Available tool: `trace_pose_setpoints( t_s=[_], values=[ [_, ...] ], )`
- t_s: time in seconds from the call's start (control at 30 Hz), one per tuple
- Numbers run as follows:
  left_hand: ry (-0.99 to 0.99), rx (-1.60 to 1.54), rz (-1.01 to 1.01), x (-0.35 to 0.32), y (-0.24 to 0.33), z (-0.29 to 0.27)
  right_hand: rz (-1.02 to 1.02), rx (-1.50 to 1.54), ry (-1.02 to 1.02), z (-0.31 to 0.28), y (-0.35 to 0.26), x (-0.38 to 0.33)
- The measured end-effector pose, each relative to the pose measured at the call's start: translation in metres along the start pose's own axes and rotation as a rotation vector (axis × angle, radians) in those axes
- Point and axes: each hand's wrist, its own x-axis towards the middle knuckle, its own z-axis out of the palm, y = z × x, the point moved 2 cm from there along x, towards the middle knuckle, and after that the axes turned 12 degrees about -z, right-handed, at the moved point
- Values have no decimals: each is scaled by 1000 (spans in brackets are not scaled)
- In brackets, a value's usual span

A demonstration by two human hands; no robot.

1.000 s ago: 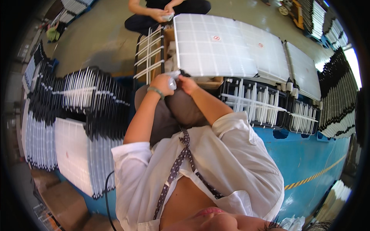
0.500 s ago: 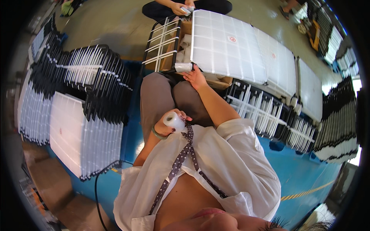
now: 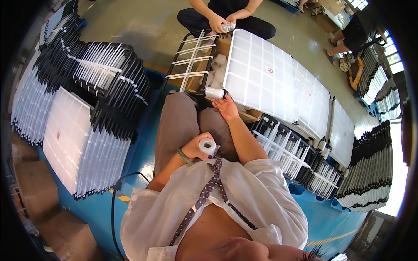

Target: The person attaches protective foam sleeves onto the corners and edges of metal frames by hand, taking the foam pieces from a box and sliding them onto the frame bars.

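Note:
My left hand is wrapped round a roll of clear film in front of my belly, the open end of its core facing up. My right hand has its fingers spread, palm partly up, just below a black corner of the frame. A short white sleeve-like wrapping sits at that corner, close to my fingertips; whether they touch it I cannot tell. Beside it, a flat white panel with straps across it extends to the right. To the left stands a black frame with white slats.
Across from me a co-worker's hands hold a clear wrapped piece. Under the panel is a cardboard box with white pieces. Stacked black-and-white frames stand left, more at right. A black cable runs at lower left.
The whole view has shifted. My right hand's fingers, earlier up against the white wrapping, are now spread just below it. The film roll in my left hand has turned more upright.

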Motion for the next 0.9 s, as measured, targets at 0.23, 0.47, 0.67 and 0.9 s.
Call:
trace_pose_setpoints(
  t_s=[0.23, 0.47, 0.67, 0.9],
  values=[
    [-60, 409, 249, 8, 6, -22, 48, 53, 30, -3, 1, 3],
    [-34, 277, 13, 9, -1, -11, 76, 72, 56, -7, 6, 9],
    [-1, 640, 187, 14, 2, -16, 83, 44, 97, -3, 4, 8],
    [79, 462, 25, 13, 1, -10, 106, 52, 120, -8, 3, 10]
  ],
)
